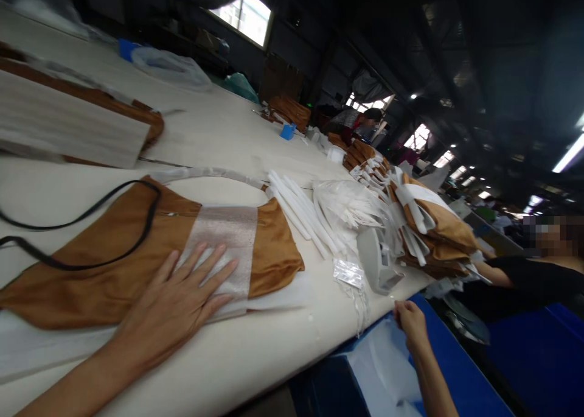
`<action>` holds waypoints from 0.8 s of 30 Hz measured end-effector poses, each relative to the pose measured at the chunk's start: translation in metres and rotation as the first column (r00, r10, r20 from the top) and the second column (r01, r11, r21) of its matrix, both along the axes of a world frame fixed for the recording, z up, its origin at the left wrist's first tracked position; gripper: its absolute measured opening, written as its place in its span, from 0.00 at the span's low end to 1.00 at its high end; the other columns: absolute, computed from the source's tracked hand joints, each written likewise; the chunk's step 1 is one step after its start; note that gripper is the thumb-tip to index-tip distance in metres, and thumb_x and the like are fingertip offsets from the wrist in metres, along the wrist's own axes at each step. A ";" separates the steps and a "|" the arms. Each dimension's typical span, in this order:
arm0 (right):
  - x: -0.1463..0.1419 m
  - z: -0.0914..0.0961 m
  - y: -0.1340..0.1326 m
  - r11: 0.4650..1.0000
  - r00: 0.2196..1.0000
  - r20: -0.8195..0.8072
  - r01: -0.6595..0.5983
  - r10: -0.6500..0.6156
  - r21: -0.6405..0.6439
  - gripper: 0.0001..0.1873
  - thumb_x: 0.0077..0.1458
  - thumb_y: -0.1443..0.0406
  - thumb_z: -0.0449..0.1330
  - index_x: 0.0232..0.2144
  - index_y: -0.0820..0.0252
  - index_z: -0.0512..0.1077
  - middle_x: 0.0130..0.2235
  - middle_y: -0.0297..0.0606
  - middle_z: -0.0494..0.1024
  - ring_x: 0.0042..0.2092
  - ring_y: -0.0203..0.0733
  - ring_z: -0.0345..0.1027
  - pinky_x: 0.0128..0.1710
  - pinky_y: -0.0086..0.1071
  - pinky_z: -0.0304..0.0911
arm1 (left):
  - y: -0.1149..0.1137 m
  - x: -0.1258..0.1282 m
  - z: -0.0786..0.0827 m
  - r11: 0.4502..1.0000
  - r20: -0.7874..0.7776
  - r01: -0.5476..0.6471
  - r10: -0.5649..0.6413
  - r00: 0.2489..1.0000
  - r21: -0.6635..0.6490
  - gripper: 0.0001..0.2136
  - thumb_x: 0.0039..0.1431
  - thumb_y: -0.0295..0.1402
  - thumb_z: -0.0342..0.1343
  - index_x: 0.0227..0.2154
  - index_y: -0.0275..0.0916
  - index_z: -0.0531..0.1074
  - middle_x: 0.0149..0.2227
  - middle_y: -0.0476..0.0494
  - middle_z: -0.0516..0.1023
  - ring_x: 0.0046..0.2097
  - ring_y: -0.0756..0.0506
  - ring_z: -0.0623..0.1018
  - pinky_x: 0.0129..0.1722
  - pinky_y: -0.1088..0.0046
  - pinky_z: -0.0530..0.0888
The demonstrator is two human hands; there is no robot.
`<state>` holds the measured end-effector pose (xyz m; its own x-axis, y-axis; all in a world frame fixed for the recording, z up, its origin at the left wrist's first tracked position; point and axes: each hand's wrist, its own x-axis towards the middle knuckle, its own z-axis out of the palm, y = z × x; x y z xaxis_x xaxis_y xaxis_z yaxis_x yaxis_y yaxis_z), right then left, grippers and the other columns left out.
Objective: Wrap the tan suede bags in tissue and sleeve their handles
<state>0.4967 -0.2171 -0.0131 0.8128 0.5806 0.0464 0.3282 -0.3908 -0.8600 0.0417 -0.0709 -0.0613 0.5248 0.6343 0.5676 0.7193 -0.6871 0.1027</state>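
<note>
My left hand (176, 301) lies flat and open on a sheet of white translucent film (223, 234), which crosses a tan suede-like fabric piece (114, 259). A thin black cord (86, 222) lies on the fabric beyond my fingers. My right hand (410, 325) is at the rim of a blue bin (456, 350) with its fingers curled, and whether it holds anything is hidden. White foam strips (296, 210) and a grey plastic device (376, 262) lie on the table between my hands.
A long cream table (219, 125) runs away to the upper right, carrying a folded tan-edged stack (68, 119) and a stack of tan pieces (438, 228). A person in a black top (515, 283) stands at the right, and another person (353, 122) works farther along.
</note>
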 end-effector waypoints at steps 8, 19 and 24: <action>-0.113 0.096 0.037 0.386 0.415 -0.197 -0.907 0.888 -0.168 0.17 0.58 0.52 0.60 0.25 0.57 0.72 0.24 0.35 0.72 0.28 0.39 0.64 0.30 0.31 0.59 | -0.009 0.002 0.005 0.995 -0.069 -0.097 0.095 0.993 -0.023 0.24 0.67 0.50 0.46 0.62 0.51 0.65 0.67 0.46 0.62 0.68 0.34 0.58 0.66 0.47 0.54; -0.251 0.093 0.208 -0.226 -0.369 0.108 -0.749 0.923 -0.623 0.10 0.54 0.74 0.60 0.25 0.56 0.74 0.24 0.27 0.71 0.26 0.34 0.57 0.28 0.27 0.49 | -0.011 0.002 0.003 0.992 -0.076 -0.124 0.125 0.989 0.022 0.27 0.65 0.54 0.45 0.60 0.45 0.67 0.67 0.44 0.62 0.69 0.36 0.57 0.68 0.51 0.52; -0.269 0.083 0.232 -0.164 -0.464 0.170 -0.595 0.870 -0.787 0.11 0.52 0.75 0.63 0.23 0.56 0.74 0.25 0.29 0.75 0.27 0.36 0.62 0.27 0.29 0.45 | -0.013 0.002 0.002 0.992 -0.056 -0.124 0.125 0.991 0.019 0.27 0.66 0.54 0.45 0.57 0.42 0.70 0.67 0.43 0.61 0.69 0.36 0.57 0.68 0.51 0.52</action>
